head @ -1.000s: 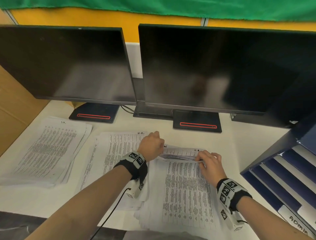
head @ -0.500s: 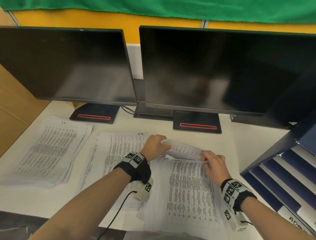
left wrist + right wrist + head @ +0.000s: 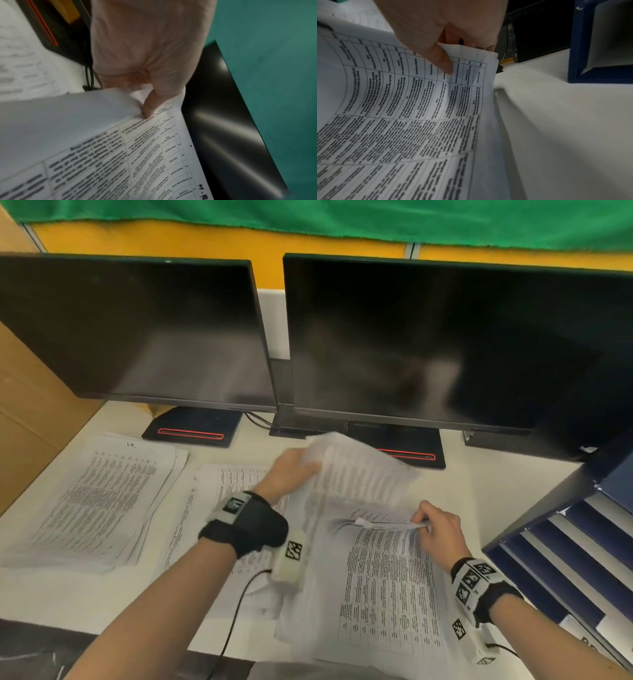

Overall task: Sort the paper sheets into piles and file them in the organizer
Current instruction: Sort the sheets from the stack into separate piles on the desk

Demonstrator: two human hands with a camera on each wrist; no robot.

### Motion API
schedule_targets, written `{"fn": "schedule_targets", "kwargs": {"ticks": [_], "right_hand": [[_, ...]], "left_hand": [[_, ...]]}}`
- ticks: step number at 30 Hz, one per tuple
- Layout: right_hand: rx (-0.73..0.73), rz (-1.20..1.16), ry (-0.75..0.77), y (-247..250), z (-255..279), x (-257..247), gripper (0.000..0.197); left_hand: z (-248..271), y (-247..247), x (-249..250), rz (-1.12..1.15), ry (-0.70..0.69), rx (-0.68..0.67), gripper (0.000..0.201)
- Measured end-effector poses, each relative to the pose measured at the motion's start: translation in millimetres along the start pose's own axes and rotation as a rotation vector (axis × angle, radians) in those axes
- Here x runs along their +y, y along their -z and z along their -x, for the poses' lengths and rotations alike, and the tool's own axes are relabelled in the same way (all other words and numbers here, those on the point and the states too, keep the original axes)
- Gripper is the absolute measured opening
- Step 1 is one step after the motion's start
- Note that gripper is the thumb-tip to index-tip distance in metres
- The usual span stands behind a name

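Note:
My left hand point(image 3: 291, 470) point(image 3: 147, 108) pinches the top corner of a printed sheet point(image 3: 356, 474) point(image 3: 145, 155) and holds it lifted and curled above the desk. Below it lies the unsorted stack point(image 3: 383, 587) of printed tables. My right hand point(image 3: 433, 525) point(image 3: 447, 59) pinches the top right corner of the stack's upper sheets point(image 3: 412, 108), raised a little. Two sorted piles lie to the left: one at far left point(image 3: 99, 494), one in the middle point(image 3: 219, 494). The blue organizer point(image 3: 582, 542) point(image 3: 575, 47) stands at the right with slanted trays.
Two dark monitors point(image 3: 137, 330) point(image 3: 445, 344) on black stands point(image 3: 191, 428) rise right behind the papers. A cardboard wall point(image 3: 30, 419) bounds the desk on the left. Bare white desk point(image 3: 479, 487) shows between the stack and the organizer.
My left hand has peeled the top sheet off the stack and raised it up and back toward the monitors. My right hand kept its pinch on the stack's corner.

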State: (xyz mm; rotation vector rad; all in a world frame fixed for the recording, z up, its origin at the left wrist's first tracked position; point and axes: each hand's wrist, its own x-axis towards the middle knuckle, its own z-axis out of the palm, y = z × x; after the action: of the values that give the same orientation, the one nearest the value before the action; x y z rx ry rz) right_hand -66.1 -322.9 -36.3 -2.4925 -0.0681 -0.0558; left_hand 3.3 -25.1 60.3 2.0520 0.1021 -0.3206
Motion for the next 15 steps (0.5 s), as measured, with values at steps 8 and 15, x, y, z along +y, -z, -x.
{"fn": "schedule_targets", "kwargs": {"ticks": [8, 15], "right_hand": [[-0.002, 0.024, 0.057, -4, -3, -5, 0.051], [-0.02, 0.078, 0.155, -9, -9, -18, 0.039]], "left_hand": [[-21, 130, -61, -0.215, 0.388, 0.165, 0.034], [-2, 130, -126, -0.68, 0.515, 0.193, 0.031]]}}
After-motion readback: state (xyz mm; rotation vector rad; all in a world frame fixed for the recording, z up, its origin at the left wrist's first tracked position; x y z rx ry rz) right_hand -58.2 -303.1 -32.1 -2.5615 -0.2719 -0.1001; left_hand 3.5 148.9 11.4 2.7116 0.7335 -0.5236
